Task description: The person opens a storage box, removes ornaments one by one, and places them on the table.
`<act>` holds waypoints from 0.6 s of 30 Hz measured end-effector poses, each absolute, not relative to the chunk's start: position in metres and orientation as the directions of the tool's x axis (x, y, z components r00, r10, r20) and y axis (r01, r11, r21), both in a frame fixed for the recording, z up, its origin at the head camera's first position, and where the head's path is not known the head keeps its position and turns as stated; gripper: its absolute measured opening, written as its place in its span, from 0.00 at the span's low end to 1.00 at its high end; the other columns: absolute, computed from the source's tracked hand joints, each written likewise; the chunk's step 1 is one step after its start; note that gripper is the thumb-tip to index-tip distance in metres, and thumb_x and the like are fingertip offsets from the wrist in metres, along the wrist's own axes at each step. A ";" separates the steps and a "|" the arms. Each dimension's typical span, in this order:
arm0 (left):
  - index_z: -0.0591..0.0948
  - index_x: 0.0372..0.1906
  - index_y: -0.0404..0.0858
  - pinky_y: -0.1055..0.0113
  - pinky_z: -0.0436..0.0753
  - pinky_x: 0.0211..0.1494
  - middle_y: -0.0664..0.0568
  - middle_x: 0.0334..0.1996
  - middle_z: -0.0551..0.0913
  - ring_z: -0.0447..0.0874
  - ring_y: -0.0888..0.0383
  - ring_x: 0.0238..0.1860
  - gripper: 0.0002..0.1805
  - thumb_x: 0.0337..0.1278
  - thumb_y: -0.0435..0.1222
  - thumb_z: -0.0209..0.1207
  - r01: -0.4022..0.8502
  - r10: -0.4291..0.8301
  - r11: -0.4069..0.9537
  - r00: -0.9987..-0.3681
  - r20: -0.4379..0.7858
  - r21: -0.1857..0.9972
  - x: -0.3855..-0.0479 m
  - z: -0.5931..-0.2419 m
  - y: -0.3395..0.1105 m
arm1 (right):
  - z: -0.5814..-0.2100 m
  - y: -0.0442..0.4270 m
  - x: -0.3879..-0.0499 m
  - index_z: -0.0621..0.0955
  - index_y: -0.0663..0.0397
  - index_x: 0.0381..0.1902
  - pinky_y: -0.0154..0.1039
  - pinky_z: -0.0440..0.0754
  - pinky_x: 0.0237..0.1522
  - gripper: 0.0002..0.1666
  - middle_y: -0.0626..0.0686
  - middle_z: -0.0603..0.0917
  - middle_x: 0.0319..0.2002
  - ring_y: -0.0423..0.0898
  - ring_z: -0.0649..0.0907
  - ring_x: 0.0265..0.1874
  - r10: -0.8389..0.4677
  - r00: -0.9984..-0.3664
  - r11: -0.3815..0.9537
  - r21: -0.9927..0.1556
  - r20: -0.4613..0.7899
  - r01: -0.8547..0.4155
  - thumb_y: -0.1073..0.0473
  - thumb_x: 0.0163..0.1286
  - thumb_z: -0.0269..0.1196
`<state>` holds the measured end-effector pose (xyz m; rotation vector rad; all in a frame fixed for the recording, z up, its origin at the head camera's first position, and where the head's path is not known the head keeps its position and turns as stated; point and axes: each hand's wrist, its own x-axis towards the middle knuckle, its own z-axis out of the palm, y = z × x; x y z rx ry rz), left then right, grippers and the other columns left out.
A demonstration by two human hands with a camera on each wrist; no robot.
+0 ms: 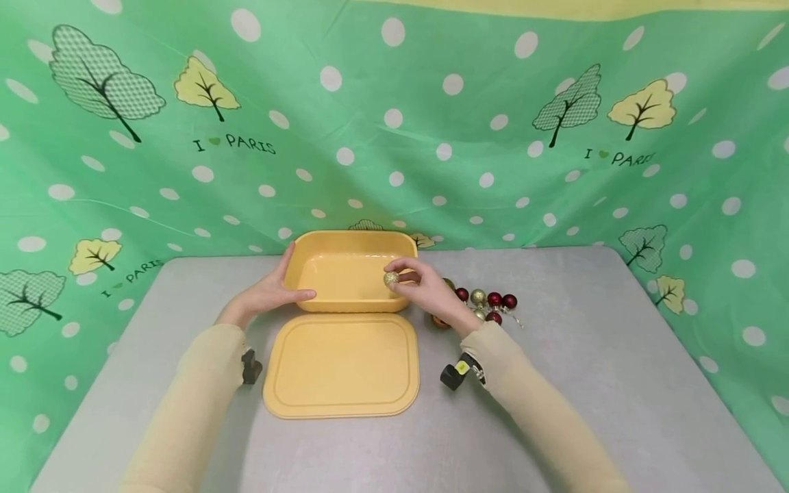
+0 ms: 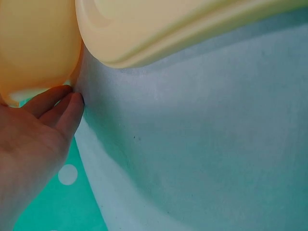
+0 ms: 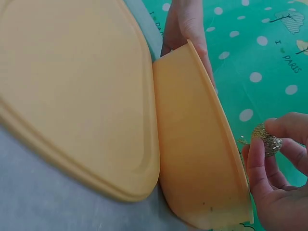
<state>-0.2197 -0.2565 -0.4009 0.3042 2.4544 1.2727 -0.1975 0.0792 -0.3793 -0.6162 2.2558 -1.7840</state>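
Observation:
A yellow plastic box [image 1: 339, 305] stands uncovered at the back of the table. My left hand [image 1: 266, 289] holds its left end, thumb over the front rim and fingers along the outer side; in the left wrist view those fingers [image 2: 62, 108] lie against the wall. Between thumb and fingers, my right hand [image 1: 428, 287] pinches a glittery gold bauble [image 1: 391, 279] above the box's right part. The right wrist view shows the bauble [image 3: 267, 140] just beyond the rim, a bit of gold string trailing from it. Some fingertips are hidden behind the box.
In front of the box lies its flat yellow lid [image 1: 342, 366]. Several red baubles [image 1: 494, 299] and gold baubles [image 1: 478, 296] cluster right of the box, partly behind my right wrist. A green dotted cloth [image 1: 394, 137] hangs behind the grey table [image 1: 585, 356].

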 end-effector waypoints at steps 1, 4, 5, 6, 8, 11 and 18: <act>0.22 0.74 0.50 0.38 0.39 0.70 0.37 0.74 0.25 0.29 0.34 0.72 0.66 0.54 0.46 0.67 0.026 0.348 0.573 -0.912 -0.215 0.819 -0.219 -0.401 -0.256 | -0.380 0.081 -0.196 0.77 0.64 0.54 0.42 0.79 0.48 0.18 0.59 0.77 0.55 0.56 0.78 0.51 -0.434 -0.895 0.184 -0.962 0.104 -0.201 0.67 0.66 0.62; 0.22 0.74 0.51 0.38 0.39 0.70 0.37 0.74 0.25 0.29 0.34 0.72 0.66 0.54 0.46 0.67 0.026 0.350 0.574 -0.911 -0.217 0.818 -0.219 -0.400 -0.257 | -0.380 0.088 -0.192 0.78 0.63 0.54 0.43 0.78 0.49 0.18 0.59 0.78 0.54 0.56 0.78 0.51 -0.412 -0.904 0.192 -0.959 0.113 -0.207 0.67 0.66 0.62; 0.22 0.74 0.51 0.38 0.38 0.70 0.37 0.74 0.25 0.29 0.34 0.72 0.66 0.54 0.46 0.67 0.027 0.351 0.573 -0.911 -0.215 0.819 -0.219 -0.400 -0.257 | -0.380 0.091 -0.190 0.78 0.62 0.54 0.42 0.78 0.48 0.18 0.59 0.78 0.54 0.55 0.78 0.50 -0.404 -0.908 0.199 -0.958 0.112 -0.207 0.67 0.66 0.63; 0.23 0.74 0.51 0.38 0.39 0.70 0.37 0.74 0.25 0.29 0.34 0.72 0.66 0.54 0.46 0.67 0.028 0.350 0.573 -0.912 -0.214 0.819 -0.219 -0.400 -0.257 | -0.380 0.094 -0.189 0.78 0.62 0.54 0.42 0.78 0.48 0.18 0.59 0.78 0.54 0.55 0.78 0.50 -0.398 -0.910 0.207 -0.956 0.111 -0.207 0.67 0.66 0.63; 0.23 0.74 0.51 0.38 0.39 0.70 0.38 0.74 0.25 0.29 0.34 0.73 0.66 0.54 0.46 0.68 0.028 0.347 0.576 -0.913 -0.213 0.817 -0.219 -0.400 -0.257 | -0.381 0.100 -0.187 0.78 0.62 0.54 0.41 0.78 0.48 0.18 0.59 0.78 0.54 0.56 0.78 0.50 -0.392 -0.913 0.214 -0.954 0.112 -0.208 0.66 0.66 0.63; 0.23 0.74 0.51 0.38 0.40 0.70 0.37 0.74 0.26 0.31 0.34 0.72 0.66 0.54 0.47 0.68 0.025 0.339 0.581 -0.916 -0.214 0.813 -0.219 -0.399 -0.258 | -0.384 0.111 -0.182 0.78 0.64 0.54 0.39 0.79 0.45 0.18 0.60 0.77 0.52 0.57 0.78 0.49 -0.387 -0.915 0.222 -0.951 0.116 -0.215 0.66 0.67 0.63; 0.23 0.74 0.47 0.38 0.42 0.70 0.35 0.74 0.26 0.32 0.32 0.72 0.66 0.54 0.48 0.67 0.048 0.348 0.596 -0.915 -0.204 0.802 -0.220 -0.399 -0.255 | -0.389 0.143 -0.173 0.77 0.66 0.53 0.32 0.79 0.41 0.18 0.61 0.80 0.49 0.54 0.80 0.47 -0.361 -0.927 0.268 -0.941 0.101 -0.207 0.68 0.66 0.62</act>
